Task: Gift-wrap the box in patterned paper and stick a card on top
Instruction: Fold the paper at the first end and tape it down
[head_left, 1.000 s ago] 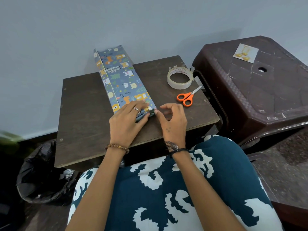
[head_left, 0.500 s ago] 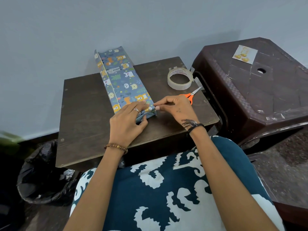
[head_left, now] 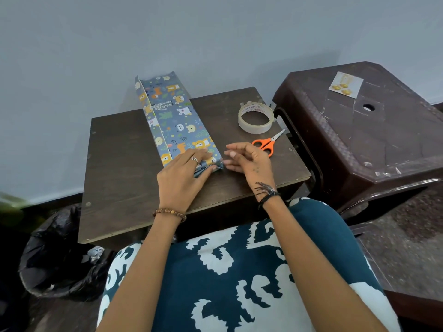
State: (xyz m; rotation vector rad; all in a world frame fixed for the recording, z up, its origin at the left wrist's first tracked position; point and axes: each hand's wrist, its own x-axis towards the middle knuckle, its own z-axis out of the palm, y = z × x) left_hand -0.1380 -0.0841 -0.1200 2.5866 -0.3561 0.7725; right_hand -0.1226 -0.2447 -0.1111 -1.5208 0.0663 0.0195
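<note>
Near-end fold in progress: the left hand is pressing the folded paper flap flat against the near end of the box, fingers straight and lying on the wrap. The box is lying lengthwise on the tabletop, running away from those fingers toward the wall. The right hand is hovering just beside the box corner, fingers loosely curled, holding nothing. Judgement: the flap is not yet fixed; next move calls for tape, sitting beyond the right fingers, past the scissors. Card is waiting on the stool, far right.
</note>
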